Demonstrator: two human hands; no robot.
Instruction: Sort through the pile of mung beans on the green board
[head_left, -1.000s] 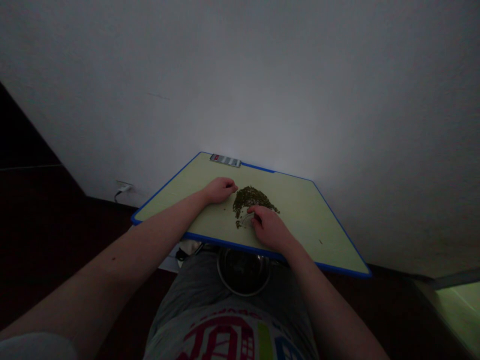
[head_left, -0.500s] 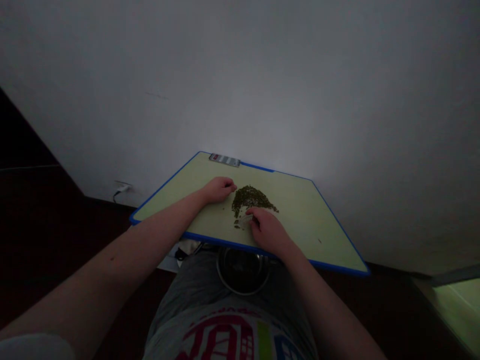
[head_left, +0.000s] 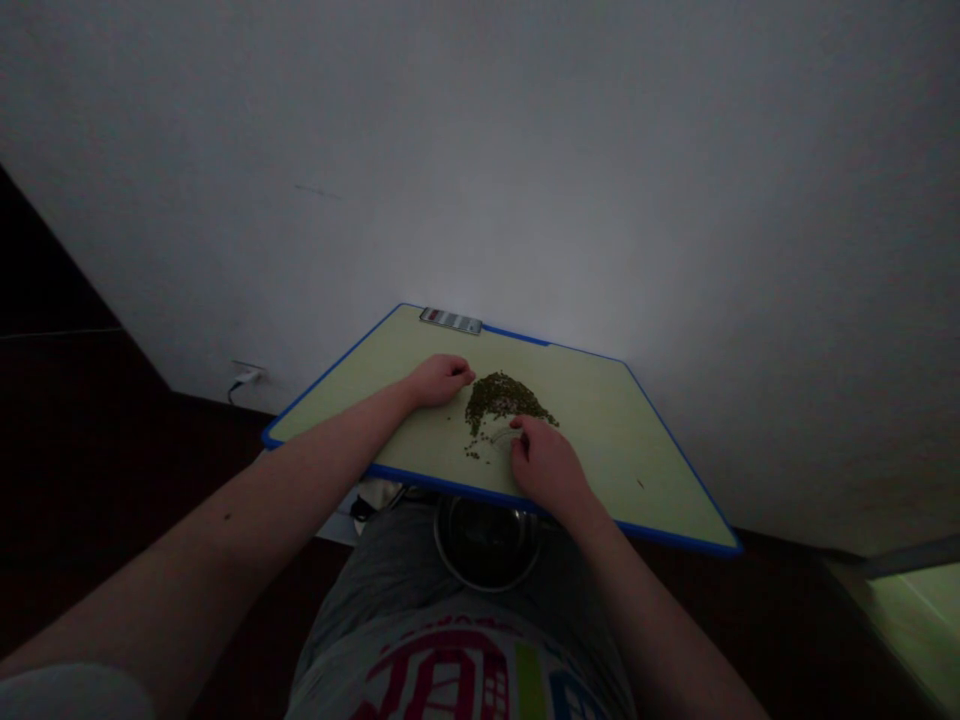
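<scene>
A loose pile of small green beans or seeds lies in the middle of a pale board with a blue rim. My left hand rests on the board at the pile's left edge, fingers curled and thumb and fingertips together; whatever they may hold is too small to tell. On the near right side, my right hand is closed over a thin, clear curved piece, whose exact kind I cannot make out. Several stray beans are scattered just left of that piece.
A phone-like flat object lies at the board's back edge against the wall. Below the front edge, a metal bowl sits at my lap. A plugged-in cable is at the wall on the left.
My right hand has shifted slightly right with the clear piece, uncovering a little more board and several stray beans. My left hand stays in place.
</scene>
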